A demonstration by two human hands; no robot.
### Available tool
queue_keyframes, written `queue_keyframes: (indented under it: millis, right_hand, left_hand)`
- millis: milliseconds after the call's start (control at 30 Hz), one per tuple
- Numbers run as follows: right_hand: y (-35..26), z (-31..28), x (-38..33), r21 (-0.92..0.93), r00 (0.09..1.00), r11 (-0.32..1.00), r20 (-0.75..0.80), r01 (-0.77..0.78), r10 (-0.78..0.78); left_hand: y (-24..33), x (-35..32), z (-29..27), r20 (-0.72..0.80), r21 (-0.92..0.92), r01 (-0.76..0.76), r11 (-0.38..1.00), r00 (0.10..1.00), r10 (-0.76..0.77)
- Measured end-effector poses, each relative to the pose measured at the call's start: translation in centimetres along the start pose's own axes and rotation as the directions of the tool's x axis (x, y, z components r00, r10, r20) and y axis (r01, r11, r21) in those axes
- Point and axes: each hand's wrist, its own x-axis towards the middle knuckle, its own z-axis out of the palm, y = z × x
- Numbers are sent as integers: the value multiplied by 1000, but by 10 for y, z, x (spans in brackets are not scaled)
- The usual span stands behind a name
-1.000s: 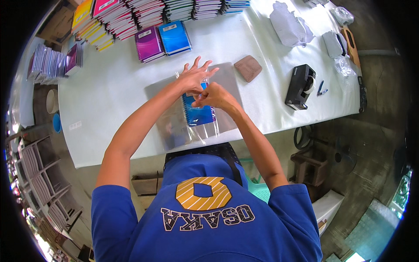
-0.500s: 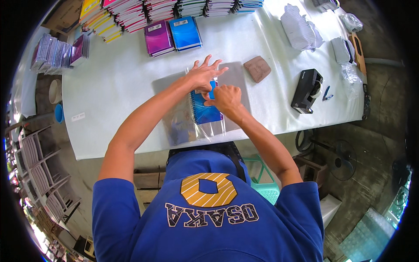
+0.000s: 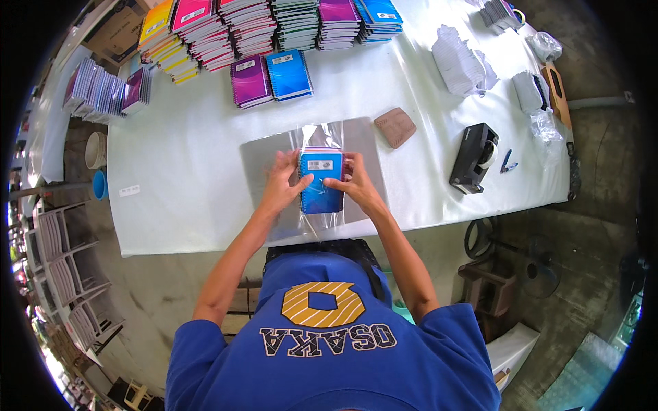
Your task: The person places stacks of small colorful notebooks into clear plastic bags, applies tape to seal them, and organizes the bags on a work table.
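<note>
A small stack of spiral notebooks (image 3: 322, 198), blue cover on top with a white label, lies inside a clear plastic sleeve (image 3: 322, 134) near the table's front edge. Other colours peek out along the stack's upper edge. My left hand (image 3: 279, 183) grips the spiral side, its thumb on the cover and its fingers blurred along the edge. Opposite it, my right hand (image 3: 358, 183) holds the right side, thumb on the cover and fingers curled around the edge. Under the stack is a flat grey mat (image 3: 264, 154).
A brown block-like pad (image 3: 395, 127) sits right of the mat. Farther right are a black tape dispenser (image 3: 474, 159) and small blue snips (image 3: 508, 163). Purple (image 3: 251, 81) and blue notebooks (image 3: 289, 74) lie ahead, before tall notebook piles (image 3: 295, 26). White paper-wrapped bundle (image 3: 458, 61) lies far right.
My hands have drawn back from the top of the notebooks to their two sides. The label and most of the cover now show. The camera view has shifted slightly.
</note>
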Motion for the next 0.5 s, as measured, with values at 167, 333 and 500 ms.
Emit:
queue_keyframes:
  millis: [167,333,500]
  right_hand:
    - [-23,-32,-30,-159,939,929,-30,334,-343]
    - [-10,-56,-18,-341,883,841,-61,420,-466]
    - [-16,-70,-25,-224,868,845,5,485,-497]
  left_hand:
    - [75,2,-11,154,-861,180,475,984,-94]
    - [75,23,35,-7,-825,-12,565,1000,11]
    - [78,16,34,0,-894,-6,447,1000,13]
